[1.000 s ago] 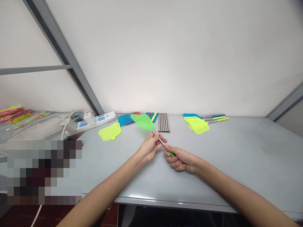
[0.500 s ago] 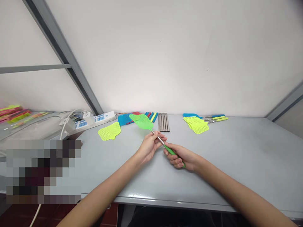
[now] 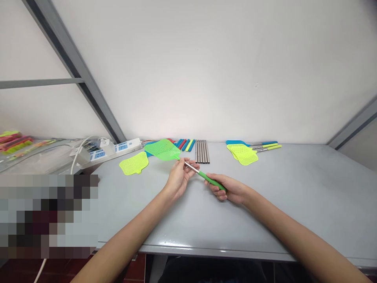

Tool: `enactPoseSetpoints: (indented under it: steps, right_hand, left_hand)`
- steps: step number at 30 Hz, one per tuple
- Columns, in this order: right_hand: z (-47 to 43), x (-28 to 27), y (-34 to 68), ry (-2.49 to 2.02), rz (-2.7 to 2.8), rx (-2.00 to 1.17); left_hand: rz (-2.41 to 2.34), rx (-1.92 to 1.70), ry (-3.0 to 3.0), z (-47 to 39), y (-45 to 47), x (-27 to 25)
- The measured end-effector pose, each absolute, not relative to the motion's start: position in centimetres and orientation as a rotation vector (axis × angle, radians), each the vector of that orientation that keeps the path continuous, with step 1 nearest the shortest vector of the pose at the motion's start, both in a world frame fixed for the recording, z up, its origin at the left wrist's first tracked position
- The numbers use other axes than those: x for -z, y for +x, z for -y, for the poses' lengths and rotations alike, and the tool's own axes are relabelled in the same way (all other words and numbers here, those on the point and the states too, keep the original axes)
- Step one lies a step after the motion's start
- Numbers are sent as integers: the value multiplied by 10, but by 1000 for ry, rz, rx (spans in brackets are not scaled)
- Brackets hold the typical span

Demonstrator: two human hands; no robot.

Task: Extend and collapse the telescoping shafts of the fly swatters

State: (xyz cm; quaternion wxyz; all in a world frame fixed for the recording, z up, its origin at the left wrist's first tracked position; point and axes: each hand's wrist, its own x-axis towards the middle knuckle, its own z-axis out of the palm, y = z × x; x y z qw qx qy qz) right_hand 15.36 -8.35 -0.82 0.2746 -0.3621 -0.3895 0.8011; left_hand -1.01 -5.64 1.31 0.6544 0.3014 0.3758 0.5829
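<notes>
Both my hands hold one green fly swatter [image 3: 162, 149] above the grey table, its mesh head toward the upper left. My left hand [image 3: 179, 177] pinches the metal rod close to the head, its other fingers loosely curled. My right hand [image 3: 225, 185] is closed around the green grip. Left of the swatter head lies a loose yellow swatter head [image 3: 134, 163]. Behind it are blue heads, partly hidden, then a row of coloured grips [image 3: 186, 145] and a row of metal tubes [image 3: 202, 151].
At the back right lie several whole swatters, among them a yellow one [image 3: 247, 155] and a blue one [image 3: 235, 142]. A white power strip [image 3: 126, 146] with plugs and cables sits at the back left. The wall [image 3: 194, 78] closes off the table's far side.
The green swatter has shifted left and turned, so its mesh head now shows broader and covers more of the blue heads. My left hand has moved slightly left with it.
</notes>
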Motion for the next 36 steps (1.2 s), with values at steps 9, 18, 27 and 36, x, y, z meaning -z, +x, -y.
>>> enactPoseSetpoints:
  steps: [9, 18, 27, 36]
  right_hand:
    - [78, 7, 161, -1013, 1023, -2110]
    - [74, 8, 165, -1064, 1065, -2043]
    - [65, 7, 177, -1140, 1225, -1875]
    - [60, 1, 192, -1275, 1369, -1662]
  left_hand:
    - [-876, -1329, 743, 54, -10, -12]
    - [-865, -1290, 762, 55, -10, -10]
    - [-868, -1194, 782, 54, -11, -9]
    - [-1054, -765, 1181, 66, -4, -8]
